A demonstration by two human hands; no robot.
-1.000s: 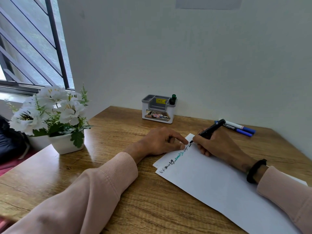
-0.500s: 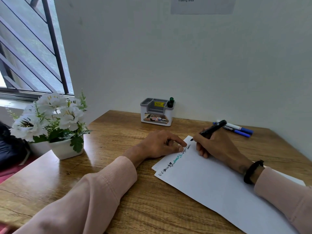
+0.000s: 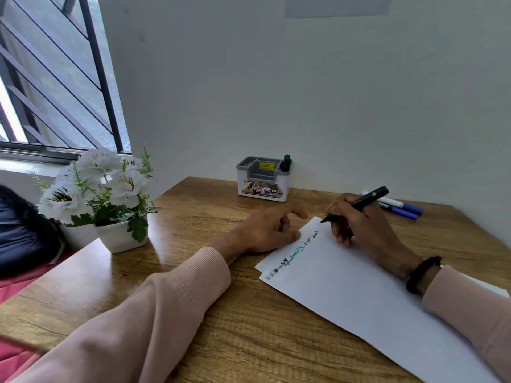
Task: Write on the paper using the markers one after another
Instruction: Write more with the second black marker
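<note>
A white sheet of paper (image 3: 359,294) lies on the wooden desk (image 3: 193,286) with a line of black and teal writing along its top left edge. My right hand (image 3: 365,225) grips a black marker (image 3: 359,203), tip pointing at the paper's far corner, just above it. My left hand (image 3: 271,230) rests at the paper's left edge, index finger raised and the other fingers loosely curled. Two markers with blue caps (image 3: 401,207) lie behind my right hand. A green-capped marker (image 3: 286,162) stands in the grey and white holder (image 3: 262,179).
A white pot of white flowers (image 3: 107,200) stands at the desk's left edge beside a barred window (image 3: 55,78). The white wall (image 3: 304,92) runs close behind the desk. A dark bag (image 3: 22,230) sits low on the left.
The marker tip has lifted off the written line toward the paper's far corner. My left index finger has risen from the paper. The camera has tilted slightly.
</note>
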